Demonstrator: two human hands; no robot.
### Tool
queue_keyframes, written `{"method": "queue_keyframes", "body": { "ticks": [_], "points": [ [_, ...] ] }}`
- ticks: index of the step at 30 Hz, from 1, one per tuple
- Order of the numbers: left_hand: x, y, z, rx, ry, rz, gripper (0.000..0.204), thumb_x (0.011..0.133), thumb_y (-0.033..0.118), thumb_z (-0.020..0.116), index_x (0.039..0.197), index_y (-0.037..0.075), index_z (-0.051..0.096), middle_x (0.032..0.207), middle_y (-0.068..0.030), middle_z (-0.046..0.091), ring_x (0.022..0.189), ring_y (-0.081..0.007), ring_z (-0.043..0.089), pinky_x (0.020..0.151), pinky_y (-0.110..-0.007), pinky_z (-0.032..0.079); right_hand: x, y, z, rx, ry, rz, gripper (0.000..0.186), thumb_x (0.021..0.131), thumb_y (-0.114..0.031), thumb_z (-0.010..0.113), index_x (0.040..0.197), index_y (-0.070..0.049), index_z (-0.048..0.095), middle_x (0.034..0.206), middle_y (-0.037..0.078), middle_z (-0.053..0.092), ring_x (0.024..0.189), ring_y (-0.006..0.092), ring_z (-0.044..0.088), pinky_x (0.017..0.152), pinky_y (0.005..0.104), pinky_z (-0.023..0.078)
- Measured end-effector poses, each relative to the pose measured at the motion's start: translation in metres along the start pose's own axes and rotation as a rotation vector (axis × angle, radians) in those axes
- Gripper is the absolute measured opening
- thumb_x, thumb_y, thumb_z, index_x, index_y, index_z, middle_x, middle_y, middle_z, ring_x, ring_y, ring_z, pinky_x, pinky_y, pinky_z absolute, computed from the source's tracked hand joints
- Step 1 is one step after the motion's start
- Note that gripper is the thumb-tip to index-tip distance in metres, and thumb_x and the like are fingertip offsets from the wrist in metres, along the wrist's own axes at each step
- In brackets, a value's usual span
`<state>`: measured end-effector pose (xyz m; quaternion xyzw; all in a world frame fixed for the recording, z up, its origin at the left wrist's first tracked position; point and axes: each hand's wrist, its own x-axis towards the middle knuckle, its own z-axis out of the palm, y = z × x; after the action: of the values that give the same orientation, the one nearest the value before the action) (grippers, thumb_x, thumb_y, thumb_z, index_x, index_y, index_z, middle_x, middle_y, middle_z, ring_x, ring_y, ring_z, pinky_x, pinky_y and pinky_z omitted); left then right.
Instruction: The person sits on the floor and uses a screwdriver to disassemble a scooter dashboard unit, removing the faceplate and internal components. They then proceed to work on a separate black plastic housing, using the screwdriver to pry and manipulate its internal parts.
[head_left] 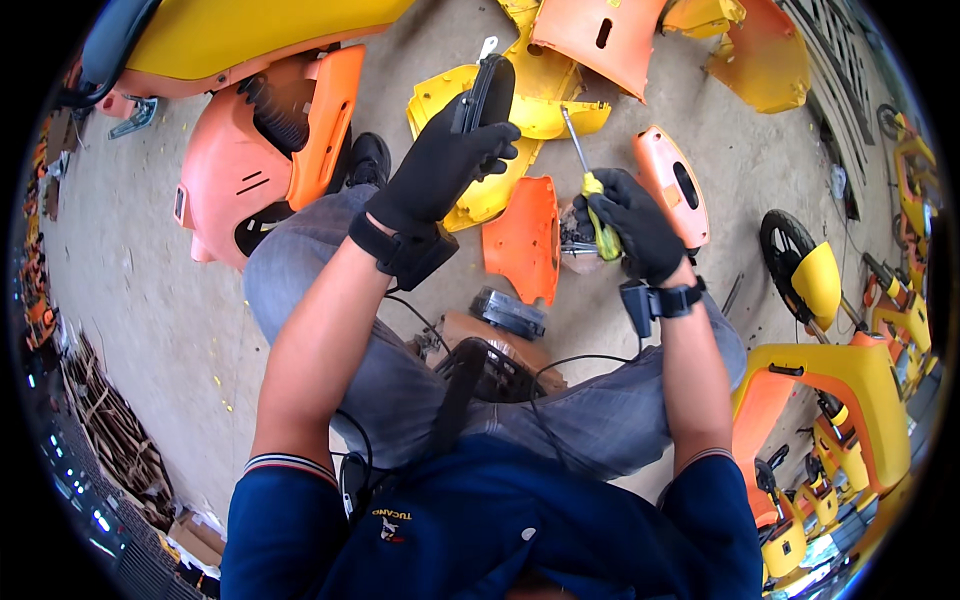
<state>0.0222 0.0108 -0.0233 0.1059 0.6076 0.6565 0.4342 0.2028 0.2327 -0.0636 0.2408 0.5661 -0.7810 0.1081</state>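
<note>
My left hand (435,165), in a black glove, grips an elongated black part (492,92) with a rounded end and a pale metal tab at its top. The fingers wrap round its lower end, above yellow panels (470,205) on the floor. A screwdriver (603,228) with a yellow-green handle is in my right hand (645,222), also gloved in black. Its metal shaft points up and to the left, with the tip apart from the black part. Beneath the right hand, small metal pieces (578,240) lie partly hidden beside an orange panel (527,240).
A pink-and-orange shell (235,165) stands at the left. An orange cover (670,185) with an oval slot lies right of my right hand. A wheel with a yellow fender (815,280) and yellow vehicle frames (870,400) stand farther right. A dark round-edged box (508,312) sits between my knees.
</note>
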Motion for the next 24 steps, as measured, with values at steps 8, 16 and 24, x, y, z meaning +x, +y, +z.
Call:
{"method": "queue_keyframes", "body": {
  "ticks": [8, 16, 24],
  "points": [
    [-0.001, 0.001, 0.002, -0.048, -0.018, 0.038, 0.039, 0.097, 0.026, 0.063, 0.126, 0.001, 0.056, 0.109, -0.0083, 0.067, 0.093, -0.0148, 0.066, 0.082, -0.030, 0.054, 0.036, 0.139, -0.005, -0.186, 0.175, 0.291, 0.026, 0.097, -0.032, 0.066, 0.102, -0.006, 0.065, 0.071, 0.003, 0.060, 0.058, 0.0123, 0.058, 0.052, 0.0281, 0.051],
    [0.001, -0.003, 0.003, -0.064, 0.062, 0.023, 0.038, 0.097, 0.026, 0.064, 0.124, 0.001, 0.057, 0.104, -0.0071, 0.068, 0.088, -0.0134, 0.066, 0.078, -0.028, 0.054, 0.070, 0.292, 0.012, -1.201, 0.263, 0.261, 0.040, 0.088, -0.040, 0.058, 0.086, -0.004, 0.073, 0.085, 0.021, 0.072, 0.087, 0.0398, 0.071, 0.079, 0.0484, 0.056],
    [-0.004, 0.002, 0.017, -0.055, 0.102, -0.057, 0.035, 0.098, 0.021, 0.063, 0.125, 0.000, 0.056, 0.109, -0.0081, 0.068, 0.091, -0.0135, 0.066, 0.084, -0.029, 0.054, 0.065, 0.317, 0.048, -1.087, 0.289, 0.692, 0.046, 0.096, -0.023, 0.045, 0.135, 0.001, 0.048, 0.127, 0.028, 0.061, 0.113, 0.0407, 0.064, 0.093, 0.0477, 0.052]
  ]
}}
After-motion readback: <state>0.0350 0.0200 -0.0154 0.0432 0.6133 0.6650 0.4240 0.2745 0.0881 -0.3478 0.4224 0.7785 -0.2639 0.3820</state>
